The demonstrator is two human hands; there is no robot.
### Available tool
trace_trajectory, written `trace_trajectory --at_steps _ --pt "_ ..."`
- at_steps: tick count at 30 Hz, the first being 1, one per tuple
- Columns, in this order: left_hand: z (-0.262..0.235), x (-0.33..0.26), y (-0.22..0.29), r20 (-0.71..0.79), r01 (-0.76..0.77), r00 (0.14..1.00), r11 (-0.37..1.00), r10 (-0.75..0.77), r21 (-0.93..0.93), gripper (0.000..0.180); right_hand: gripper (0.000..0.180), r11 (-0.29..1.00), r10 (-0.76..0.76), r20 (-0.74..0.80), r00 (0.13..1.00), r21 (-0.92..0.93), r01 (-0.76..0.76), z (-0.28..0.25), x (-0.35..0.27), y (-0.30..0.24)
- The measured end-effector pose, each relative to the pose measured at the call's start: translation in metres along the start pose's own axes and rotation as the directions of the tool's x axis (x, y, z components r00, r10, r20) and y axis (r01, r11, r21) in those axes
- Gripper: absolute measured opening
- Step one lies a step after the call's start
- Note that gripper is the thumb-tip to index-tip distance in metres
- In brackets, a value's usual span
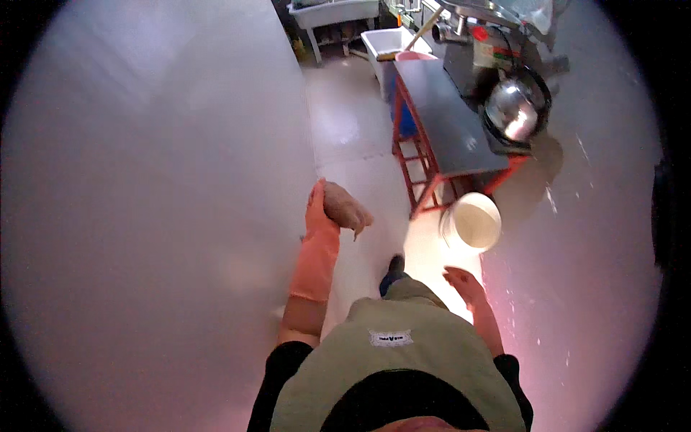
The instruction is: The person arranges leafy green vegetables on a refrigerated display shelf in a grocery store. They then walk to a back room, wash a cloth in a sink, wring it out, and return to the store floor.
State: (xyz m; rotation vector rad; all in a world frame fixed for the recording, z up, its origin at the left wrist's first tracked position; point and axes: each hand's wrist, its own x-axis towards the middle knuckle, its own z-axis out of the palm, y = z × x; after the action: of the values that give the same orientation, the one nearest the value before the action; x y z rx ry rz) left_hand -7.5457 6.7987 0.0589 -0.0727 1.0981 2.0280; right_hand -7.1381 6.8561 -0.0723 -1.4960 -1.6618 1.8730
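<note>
An orange rubber glove [315, 255] covers my left hand [317, 205] up to the forearm. Its fingers are closed on a brownish-pink lump [344, 207] that looks like raw meat, with a ragged lower end hanging free; I cannot make out its exact kind. My right hand [466, 283] is bare and hangs low on the right. Its fingers are loosely bent and open, with nothing seen in them. Nearest to it, but apart from it, stands a cream-white bucket [448, 234].
A narrow grey-topped table [453, 122] with red legs stands ahead to the right. A shiny metal bowl [512, 108] sits beside it. Farther off are a white tub [371, 45] and a white sink [335, 13]. A pale wall [158, 180] runs along my left.
</note>
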Motion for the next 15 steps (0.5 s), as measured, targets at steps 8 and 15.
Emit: trace_trajectory --at_steps 8,15 --pt "0.054 0.295 0.043 -0.018 0.002 1.0 1.0 -0.002 -0.015 0.04 0.042 0.987 0.025 0.073 0.997 0.156 -0.036 0.015 0.248 -0.138" --pt "0.15 0.478 0.108 -0.021 0.026 0.999 0.998 -0.027 -0.061 0.041 0.039 0.996 -0.094 0.384 0.918 0.028 0.09 0.119 0.481 -0.398"
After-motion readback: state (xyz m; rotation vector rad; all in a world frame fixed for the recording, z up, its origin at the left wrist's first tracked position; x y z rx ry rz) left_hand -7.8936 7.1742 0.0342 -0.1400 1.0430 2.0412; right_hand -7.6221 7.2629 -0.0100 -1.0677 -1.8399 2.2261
